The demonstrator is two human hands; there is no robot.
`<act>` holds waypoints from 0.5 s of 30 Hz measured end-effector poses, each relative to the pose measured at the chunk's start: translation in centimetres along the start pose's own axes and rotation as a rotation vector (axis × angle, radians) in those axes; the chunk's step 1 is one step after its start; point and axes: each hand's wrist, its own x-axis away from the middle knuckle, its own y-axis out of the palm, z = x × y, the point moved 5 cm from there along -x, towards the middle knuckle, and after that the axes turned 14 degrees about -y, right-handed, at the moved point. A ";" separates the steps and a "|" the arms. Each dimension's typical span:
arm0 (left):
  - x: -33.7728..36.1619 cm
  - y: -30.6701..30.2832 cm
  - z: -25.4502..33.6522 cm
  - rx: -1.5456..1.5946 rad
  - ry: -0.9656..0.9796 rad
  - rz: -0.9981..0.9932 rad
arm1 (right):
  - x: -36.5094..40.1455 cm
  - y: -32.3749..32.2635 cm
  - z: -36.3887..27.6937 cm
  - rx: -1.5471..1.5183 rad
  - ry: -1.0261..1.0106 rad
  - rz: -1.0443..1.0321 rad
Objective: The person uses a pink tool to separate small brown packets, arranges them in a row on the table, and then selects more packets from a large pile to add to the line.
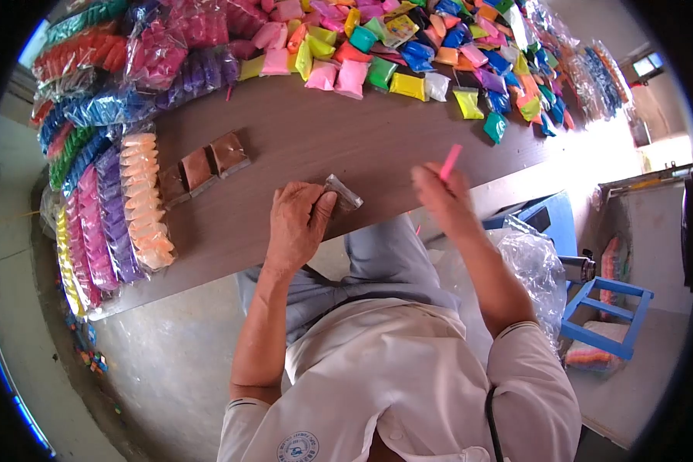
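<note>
My left hand [296,219] rests at the table's near edge, its thumb and fingers closed on a small clear plastic packet [344,192] whose contents look dark or brown. To the right, my right hand [442,192] is raised near the table edge and smeared by motion. It grips a flat bright pink stick [451,162], which points up from the fingers. Beyond my left hand lie brown packets [229,154] in a short row, in clear wrapping.
Small colourful packets [350,77] are heaped along the far side of the dark table [300,131]. Bundled strips of packets, including peach ones [140,200], line the left side. A clear plastic bag [531,269] and a blue frame [608,316] are at the right.
</note>
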 end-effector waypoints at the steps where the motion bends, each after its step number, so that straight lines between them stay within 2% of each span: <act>1: 0.0 0.0 -0.1 0.018 -0.002 0.003 | 0.7 -1.9 0.7 0.013 0.041 0.065; 3: -0.1 -0.1 -0.2 0.035 -0.005 0.013 | 2.6 -6.0 0.9 0.161 0.080 0.135; 4: -0.1 -0.1 -0.2 0.035 0.005 0.032 | 3.4 -8.4 1.6 0.467 -0.017 0.109; 6: 0.0 0.3 -0.2 0.038 0.015 0.044 | 4.9 -11.5 1.5 0.850 0.154 0.058; 9: -0.1 0.4 -0.2 0.022 0.035 0.054 | 6.1 -13.2 1.2 0.885 0.215 0.177; 11: -0.2 0.4 0.0 -0.009 0.027 0.027 | 4.9 -12.2 1.0 0.794 0.045 0.207; 12: -0.2 0.3 0.0 -0.014 0.033 0.028 | 4.1 -11.6 1.1 0.789 0.043 0.213; 14: -0.1 0.4 -0.4 -0.040 -0.001 0.009 | 1.2 -8.5 0.7 0.899 -0.147 -0.020; 15: -0.1 0.3 -0.3 -0.045 -0.002 0.015 | -0.5 -7.2 0.6 0.932 -0.166 -0.038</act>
